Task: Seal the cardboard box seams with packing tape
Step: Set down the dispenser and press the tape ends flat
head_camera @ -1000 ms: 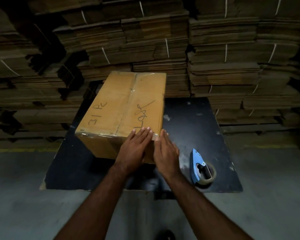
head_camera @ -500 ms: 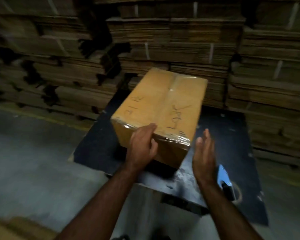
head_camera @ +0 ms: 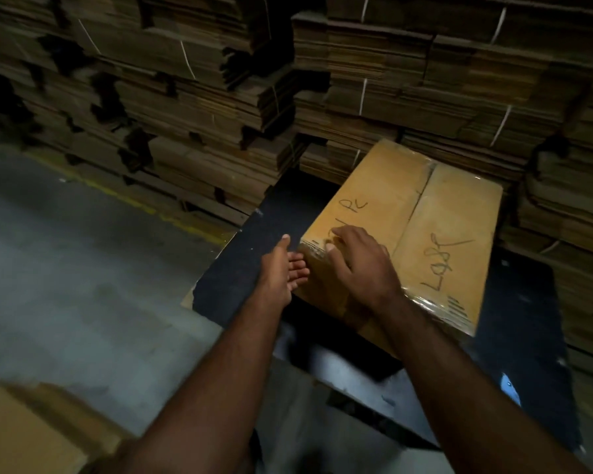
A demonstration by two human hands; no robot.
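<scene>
Right hand (head_camera: 360, 268) lies flat, fingers spread, on box (head_camera: 435, 230) top at its near-left corner, pressing not gripping. Left hand (head_camera: 281, 268) open, fingertips against the box's left side just below that corner. Box sits on dark table (head_camera: 240, 268), toward its far edge. Cardboard stacks (head_camera: 202, 97) behind.

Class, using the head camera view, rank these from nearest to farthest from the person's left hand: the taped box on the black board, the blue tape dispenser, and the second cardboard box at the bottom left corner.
From the left hand:
1. Taped box, touching the fingers, just to the right.
2. Second cardboard box, bottom left on the floor.
3. Blue tape dispenser, far right on the black board, only partly visible.
</scene>
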